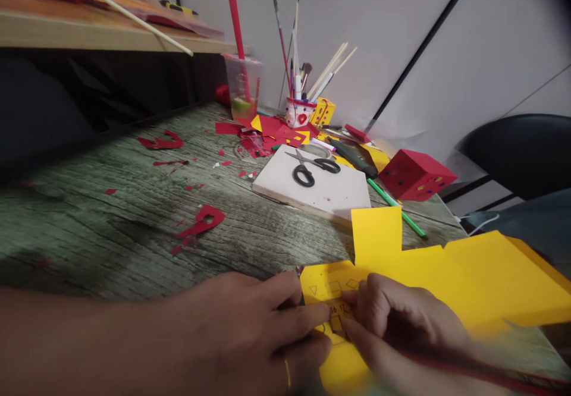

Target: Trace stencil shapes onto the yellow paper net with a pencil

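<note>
At the bottom centre of the frame, my left hand (263, 330) and right hand (401, 319) meet on the yellow card (446, 277), fingertips pinched narrow on a small marked patch; what lies under them I cannot tell. Above, mid-frame, black-handled scissors (312, 167) lie on a white board (330, 191), with a red box (414, 173) to the right.

Sheet under your hands: yellow paper (446, 277), shapes outlined in pencil.
Box beyond the sheet: red cube (414, 174), small coloured dots.
Scissors (312, 167): black handles.
Surface (111, 217): grey-green woodgrain, red scraps.
</note>
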The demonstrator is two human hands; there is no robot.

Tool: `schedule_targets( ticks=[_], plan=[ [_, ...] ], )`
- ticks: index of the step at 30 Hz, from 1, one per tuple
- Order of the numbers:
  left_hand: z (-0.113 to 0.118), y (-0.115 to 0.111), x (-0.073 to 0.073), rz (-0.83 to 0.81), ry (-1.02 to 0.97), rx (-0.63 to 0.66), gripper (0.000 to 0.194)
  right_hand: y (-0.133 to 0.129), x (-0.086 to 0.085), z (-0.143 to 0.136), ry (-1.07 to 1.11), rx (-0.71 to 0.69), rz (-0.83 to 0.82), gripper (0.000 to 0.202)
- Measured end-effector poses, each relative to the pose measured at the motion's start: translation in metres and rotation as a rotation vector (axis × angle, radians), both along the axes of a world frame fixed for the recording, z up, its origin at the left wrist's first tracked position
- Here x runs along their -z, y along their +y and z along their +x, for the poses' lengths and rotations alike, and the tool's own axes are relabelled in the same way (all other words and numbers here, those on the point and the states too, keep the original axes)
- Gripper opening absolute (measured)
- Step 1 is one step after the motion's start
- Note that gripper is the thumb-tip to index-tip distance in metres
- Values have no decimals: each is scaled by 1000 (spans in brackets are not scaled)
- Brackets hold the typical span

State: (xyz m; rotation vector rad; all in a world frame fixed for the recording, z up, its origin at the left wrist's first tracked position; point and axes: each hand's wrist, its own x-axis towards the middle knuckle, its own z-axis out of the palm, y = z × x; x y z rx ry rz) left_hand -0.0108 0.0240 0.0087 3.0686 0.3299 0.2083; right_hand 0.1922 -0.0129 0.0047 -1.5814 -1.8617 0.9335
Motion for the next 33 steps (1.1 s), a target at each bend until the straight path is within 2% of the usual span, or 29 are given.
schedule_targets(
  ticks=[6,9,18,25,33],
  plan=[
    [-1,-1,0,-26,-16,1,33,1,-2,-2,25,30,-11,29],
    [1,-1,-1,-28,-4,-4,32,3,-6,0,-30,6,-33,28],
    [0,-1,-2,-23,-27,-5,31,3,-10,0,-198,-42,55,27],
    [2,0,-1,-9,-26,-13,33,-1,-14,-2,-225,-37,107,27],
    [-1,-1,-1,16,-16,-6,34,-1,-12,-5,-162,-5,63,28]
  ],
)
